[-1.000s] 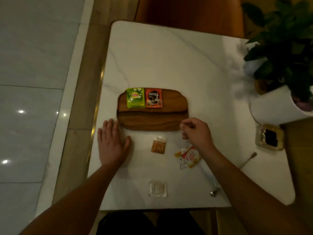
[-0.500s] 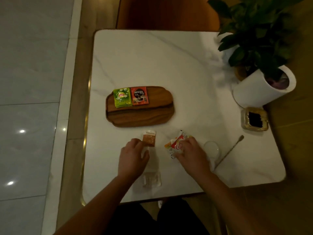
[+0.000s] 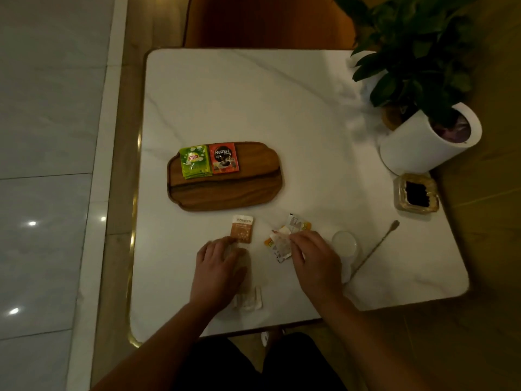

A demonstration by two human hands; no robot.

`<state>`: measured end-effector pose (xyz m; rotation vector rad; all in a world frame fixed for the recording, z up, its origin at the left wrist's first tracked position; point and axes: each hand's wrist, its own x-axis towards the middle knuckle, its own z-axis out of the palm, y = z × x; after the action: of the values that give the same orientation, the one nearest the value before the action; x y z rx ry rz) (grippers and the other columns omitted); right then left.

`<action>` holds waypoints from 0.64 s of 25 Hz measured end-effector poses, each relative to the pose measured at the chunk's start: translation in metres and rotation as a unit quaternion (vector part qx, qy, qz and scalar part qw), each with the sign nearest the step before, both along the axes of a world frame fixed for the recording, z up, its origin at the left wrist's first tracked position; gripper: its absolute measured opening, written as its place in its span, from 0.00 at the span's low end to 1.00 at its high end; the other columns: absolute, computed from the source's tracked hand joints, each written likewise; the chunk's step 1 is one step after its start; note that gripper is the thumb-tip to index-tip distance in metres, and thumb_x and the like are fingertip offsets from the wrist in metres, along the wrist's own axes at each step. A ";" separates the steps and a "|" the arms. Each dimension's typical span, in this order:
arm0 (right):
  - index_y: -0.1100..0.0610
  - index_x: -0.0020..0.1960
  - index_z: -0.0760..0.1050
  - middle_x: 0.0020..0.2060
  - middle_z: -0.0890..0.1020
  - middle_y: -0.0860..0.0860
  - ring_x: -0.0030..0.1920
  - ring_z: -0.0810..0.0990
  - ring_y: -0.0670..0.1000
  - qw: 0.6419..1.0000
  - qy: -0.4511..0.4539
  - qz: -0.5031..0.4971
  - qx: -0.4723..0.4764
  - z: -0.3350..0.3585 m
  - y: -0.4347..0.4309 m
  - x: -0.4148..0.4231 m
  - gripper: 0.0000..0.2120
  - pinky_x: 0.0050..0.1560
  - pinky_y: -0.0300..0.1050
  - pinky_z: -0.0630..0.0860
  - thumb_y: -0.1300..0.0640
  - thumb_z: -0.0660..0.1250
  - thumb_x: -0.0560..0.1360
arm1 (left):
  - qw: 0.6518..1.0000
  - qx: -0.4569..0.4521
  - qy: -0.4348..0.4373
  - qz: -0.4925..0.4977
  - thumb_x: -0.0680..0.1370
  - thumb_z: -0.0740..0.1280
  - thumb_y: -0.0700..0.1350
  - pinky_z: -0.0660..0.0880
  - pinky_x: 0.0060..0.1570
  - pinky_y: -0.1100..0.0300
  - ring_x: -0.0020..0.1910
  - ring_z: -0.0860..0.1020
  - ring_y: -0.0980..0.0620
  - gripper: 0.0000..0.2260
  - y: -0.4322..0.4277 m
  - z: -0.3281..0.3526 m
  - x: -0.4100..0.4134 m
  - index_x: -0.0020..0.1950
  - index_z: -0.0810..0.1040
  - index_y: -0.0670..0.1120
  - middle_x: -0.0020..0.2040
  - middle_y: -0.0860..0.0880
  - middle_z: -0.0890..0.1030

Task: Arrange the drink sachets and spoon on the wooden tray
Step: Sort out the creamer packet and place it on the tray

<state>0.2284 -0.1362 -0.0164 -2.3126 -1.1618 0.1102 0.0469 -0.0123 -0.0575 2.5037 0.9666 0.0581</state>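
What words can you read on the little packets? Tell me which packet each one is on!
"NESCAFE" - on the red sachet on the wooden tray.
"Lipton" - yellow logo on the green sachet beside it; only just readable.
Brown sachet on the table: a line of print on its white top, too blurred to read.
Crumpled sachets at the right hand: print too small to read.

green sachet [image 3: 195, 161], red sachet [image 3: 224, 157] side by side on wooden tray [image 3: 225, 190]

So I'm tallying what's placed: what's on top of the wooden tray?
Two sachets lie side by side on the wooden tray: green sachet, red sachet. Nothing covers it.
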 end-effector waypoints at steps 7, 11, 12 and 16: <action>0.58 0.54 0.83 0.54 0.80 0.50 0.55 0.76 0.42 0.985 0.139 0.096 0.041 0.013 0.012 -0.036 0.10 0.59 0.28 0.70 0.65 0.68 0.75 | 0.712 -0.589 -0.200 0.325 0.80 0.69 0.49 0.80 0.35 0.56 0.38 0.85 0.44 0.12 0.012 0.046 0.025 0.52 0.85 0.41 0.41 0.39 0.86; 0.56 0.63 0.78 0.64 0.75 0.52 0.62 0.74 0.50 0.983 0.146 0.086 -0.065 0.018 0.025 -0.004 0.18 0.61 0.45 0.75 0.63 0.60 0.75 | 0.664 -0.600 -0.243 0.374 0.78 0.69 0.36 0.83 0.39 0.53 0.44 0.87 0.42 0.08 0.016 0.048 0.024 0.56 0.82 0.43 0.46 0.40 0.88; 0.58 0.65 0.76 0.66 0.74 0.55 0.63 0.74 0.55 0.983 0.123 0.067 -0.118 0.018 0.033 0.013 0.21 0.61 0.49 0.75 0.65 0.61 0.74 | 0.660 -0.597 -0.252 0.380 0.78 0.69 0.36 0.83 0.40 0.53 0.45 0.87 0.41 0.09 0.017 0.047 0.023 0.57 0.81 0.44 0.47 0.41 0.88; 0.58 0.62 0.74 0.61 0.73 0.58 0.59 0.73 0.60 0.930 -0.021 0.093 -0.354 0.014 0.069 0.060 0.16 0.53 0.53 0.76 0.64 0.65 0.74 | 0.644 -0.595 -0.272 0.396 0.78 0.70 0.36 0.83 0.39 0.54 0.47 0.87 0.41 0.09 0.021 0.050 0.017 0.59 0.81 0.40 0.47 0.40 0.88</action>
<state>0.2886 -0.0671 -0.0028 -2.8059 -1.5478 0.6490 0.0636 0.0083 -0.0078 0.6620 1.1625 0.3059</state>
